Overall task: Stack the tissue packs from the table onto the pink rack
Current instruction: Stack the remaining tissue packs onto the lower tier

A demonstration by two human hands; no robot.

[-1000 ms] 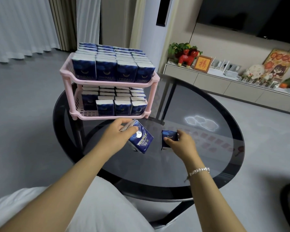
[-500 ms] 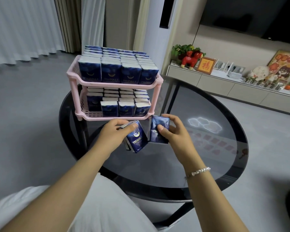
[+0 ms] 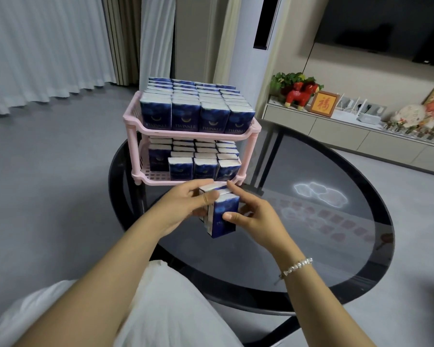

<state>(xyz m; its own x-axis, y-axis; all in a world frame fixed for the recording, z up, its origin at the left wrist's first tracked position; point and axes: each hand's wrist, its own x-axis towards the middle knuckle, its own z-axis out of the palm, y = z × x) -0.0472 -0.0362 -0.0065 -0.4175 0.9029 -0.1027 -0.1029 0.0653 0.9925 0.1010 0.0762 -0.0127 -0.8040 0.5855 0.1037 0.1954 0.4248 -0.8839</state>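
While both hands meet above the far left part of a round dark glass tabletop, they hold a small bundle of dark blue tissue packs with white tops between them, upright and pressed side by side, just in front of the rack. How many packs make up the bundle cannot be told for sure.

Reaching in from the left, the left hand curls round the bundle's left side, thumb laid across the top front and fingers wrapped behind. From the right, the right hand, with a beaded bracelet at the wrist, grips the bundle's right side, thumb pressed on the front face and fingers curled behind.

Beyond the hands, at the tabletop's far left edge, stands a pink plastic two-tier rack. Its upper tier is packed edge to edge with upright matching packs in four columns. Its lower tier holds more of them, with a bare patch of pink grid floor at the front left corner.

To the far right, off the table, a low white cabinet along the wall carries a red toy animal and a small framed picture.
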